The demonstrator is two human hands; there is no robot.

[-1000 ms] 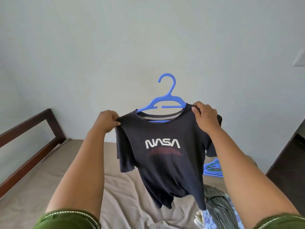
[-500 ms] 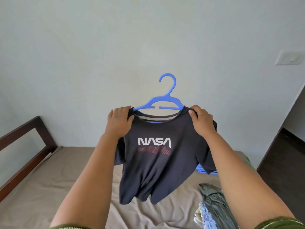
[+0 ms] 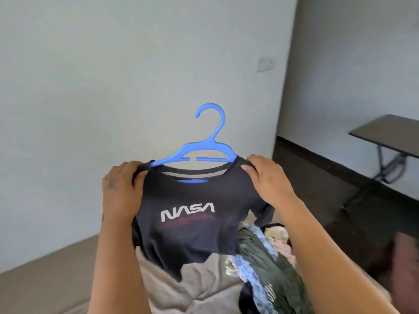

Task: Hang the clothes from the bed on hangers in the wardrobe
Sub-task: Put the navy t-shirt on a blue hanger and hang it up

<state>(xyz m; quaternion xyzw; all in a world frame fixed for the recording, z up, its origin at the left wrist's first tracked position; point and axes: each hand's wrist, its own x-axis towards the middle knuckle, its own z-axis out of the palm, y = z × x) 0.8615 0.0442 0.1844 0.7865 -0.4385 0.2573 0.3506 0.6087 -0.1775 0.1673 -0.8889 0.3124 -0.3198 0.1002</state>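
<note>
Head view: a dark navy T-shirt (image 3: 188, 214) hangs on a blue plastic hanger (image 3: 199, 152), held up in front of the pale wall, above the bed (image 3: 45, 288). The left hand (image 3: 120, 191) pinches the shirt's left shoulder, fingers curled over the fabric; the right hand (image 3: 267, 180) pinches the right shoulder likewise. The hanger's bar runs left to right between the two grips, its hook rising above and midway between them, free of both hands. Neither hand is clearly nearer the hook. White lettering on the chest reads "NASA". More crumpled clothes (image 3: 260, 257) lie on the bed at the near right. A dark table (image 3: 385, 132) stands far right. No wardrobe shows.
</note>
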